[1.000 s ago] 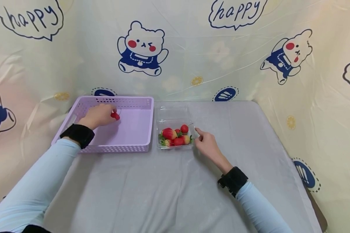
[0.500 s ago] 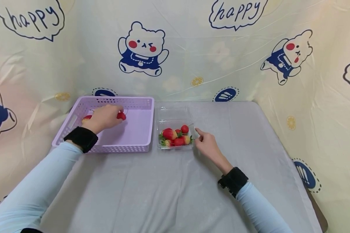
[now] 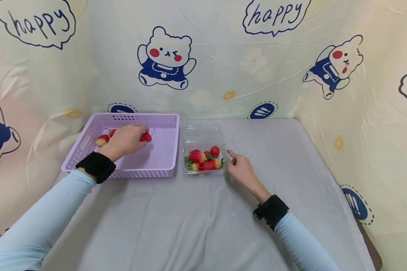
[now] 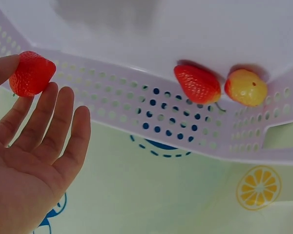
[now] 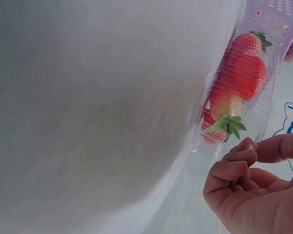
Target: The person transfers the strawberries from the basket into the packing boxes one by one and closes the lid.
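My left hand [image 3: 124, 140] is over the purple basket [image 3: 159, 156], thumb and fingertips pinching a red strawberry [image 4: 33, 74] with a thin stem. Behind that hand, at the basket's left end, lie a red-and-yellow fruit [image 3: 102, 140] and another red strawberry [image 4: 198, 84]. To the right of the basket stands a clear plastic box [image 3: 201, 131], its lid folded back. Several strawberries [image 3: 197, 156] with green leaves and a round red fruit [image 3: 214, 150] fill it. At the box's right side, my right hand [image 3: 241, 168] pinches the rim between thumb and index finger, its other fingers curled.
Grey cloth [image 3: 176, 218] covers the table. A cream curtain [image 3: 217, 67] printed with bears hangs close behind and along both sides. The basket has perforated walls and a handle slot [image 3: 85, 142] at its left end.
My left hand has moved right across the basket with the strawberry, uncovering the two fruits at the basket's left end. The right hand and the box have stayed still.
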Motion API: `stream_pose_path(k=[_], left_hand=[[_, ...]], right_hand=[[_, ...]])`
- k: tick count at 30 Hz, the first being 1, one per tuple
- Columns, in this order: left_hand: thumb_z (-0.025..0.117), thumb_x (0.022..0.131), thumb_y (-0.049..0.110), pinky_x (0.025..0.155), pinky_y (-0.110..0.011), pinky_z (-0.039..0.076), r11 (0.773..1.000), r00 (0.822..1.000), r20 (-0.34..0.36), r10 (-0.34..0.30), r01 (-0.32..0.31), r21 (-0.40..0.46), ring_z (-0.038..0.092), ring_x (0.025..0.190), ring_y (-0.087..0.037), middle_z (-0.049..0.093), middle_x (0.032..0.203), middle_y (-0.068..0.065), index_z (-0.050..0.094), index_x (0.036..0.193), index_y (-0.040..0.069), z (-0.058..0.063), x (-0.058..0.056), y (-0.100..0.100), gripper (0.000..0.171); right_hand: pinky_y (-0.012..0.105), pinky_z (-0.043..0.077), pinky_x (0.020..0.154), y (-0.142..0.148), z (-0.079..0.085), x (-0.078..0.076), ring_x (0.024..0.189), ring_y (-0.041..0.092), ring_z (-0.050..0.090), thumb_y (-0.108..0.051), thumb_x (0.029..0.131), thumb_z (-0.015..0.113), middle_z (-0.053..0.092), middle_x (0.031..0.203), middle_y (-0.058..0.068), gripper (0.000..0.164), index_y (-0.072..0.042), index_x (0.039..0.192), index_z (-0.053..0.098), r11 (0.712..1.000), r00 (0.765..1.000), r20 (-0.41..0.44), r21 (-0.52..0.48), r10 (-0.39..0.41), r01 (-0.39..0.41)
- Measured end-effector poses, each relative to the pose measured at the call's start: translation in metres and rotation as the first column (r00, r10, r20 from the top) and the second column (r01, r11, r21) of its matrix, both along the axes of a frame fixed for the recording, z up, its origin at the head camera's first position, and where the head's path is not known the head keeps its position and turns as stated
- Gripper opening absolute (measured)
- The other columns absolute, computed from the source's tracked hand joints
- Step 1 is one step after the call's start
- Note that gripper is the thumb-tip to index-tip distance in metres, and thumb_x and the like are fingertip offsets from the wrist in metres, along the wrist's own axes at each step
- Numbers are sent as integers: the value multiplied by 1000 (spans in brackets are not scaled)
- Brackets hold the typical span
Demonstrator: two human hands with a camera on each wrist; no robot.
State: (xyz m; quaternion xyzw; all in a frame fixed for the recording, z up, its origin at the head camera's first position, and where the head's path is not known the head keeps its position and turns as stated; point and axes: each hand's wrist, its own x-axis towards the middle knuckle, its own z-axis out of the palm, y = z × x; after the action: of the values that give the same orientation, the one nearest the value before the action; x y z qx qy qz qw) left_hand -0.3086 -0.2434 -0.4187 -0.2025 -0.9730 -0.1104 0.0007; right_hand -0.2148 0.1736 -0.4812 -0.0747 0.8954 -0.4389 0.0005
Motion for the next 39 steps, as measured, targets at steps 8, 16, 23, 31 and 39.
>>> stream_pose_path(k=[8, 16, 23, 31, 39], left_hand=[[83, 88, 17, 93, -59, 56, 999, 998, -47, -30, 30, -17, 67, 99, -38, 70, 122, -20, 67, 134, 3, 1, 7, 11, 51], [83, 89, 18, 94, -60, 54, 998, 997, -58, -57, 55, -45, 65, 103, -40, 69, 119, -21, 66, 133, 2, 0, 15, 18, 49], [82, 90, 17, 94, -61, 53, 994, 993, -77, -86, 80, -75, 63, 108, -42, 68, 116, -21, 66, 130, 1, 4, 25, 29, 46], [81, 91, 20, 98, -61, 52, 995, 992, -91, -87, 81, -62, 62, 116, -42, 67, 125, -22, 64, 136, 2, 8, 32, 41, 51], [82, 91, 23, 95, -57, 53, 993, 986, -123, -111, 107, -40, 62, 113, -40, 68, 123, -20, 66, 135, 3, 12, 38, 54, 50]], right_hand=[[29, 28, 52, 1, 0, 1, 51, 13, 25, -3, 92, 50, 32, 57, -4, 58, 3, 149, 55, 1000, 1000, 2, 5, 4, -4], [29, 27, 52, 0, -1, 1, 51, 13, 25, -3, 92, 50, 32, 57, -4, 58, 3, 150, 55, 1000, 1000, 8, 3, 5, -5], [29, 27, 52, -1, 0, 2, 51, 13, 26, -3, 92, 51, 32, 57, -4, 58, 3, 150, 55, 1000, 1000, 13, 5, -3, 3], [29, 27, 52, -1, 1, 1, 51, 13, 25, -3, 92, 50, 31, 57, -4, 58, 3, 149, 55, 1000, 1000, 7, 2, -7, 7], [29, 28, 52, 0, 1, 1, 51, 13, 26, -3, 93, 50, 32, 58, -3, 57, 3, 150, 55, 1000, 1000, 12, 3, -4, 4]])
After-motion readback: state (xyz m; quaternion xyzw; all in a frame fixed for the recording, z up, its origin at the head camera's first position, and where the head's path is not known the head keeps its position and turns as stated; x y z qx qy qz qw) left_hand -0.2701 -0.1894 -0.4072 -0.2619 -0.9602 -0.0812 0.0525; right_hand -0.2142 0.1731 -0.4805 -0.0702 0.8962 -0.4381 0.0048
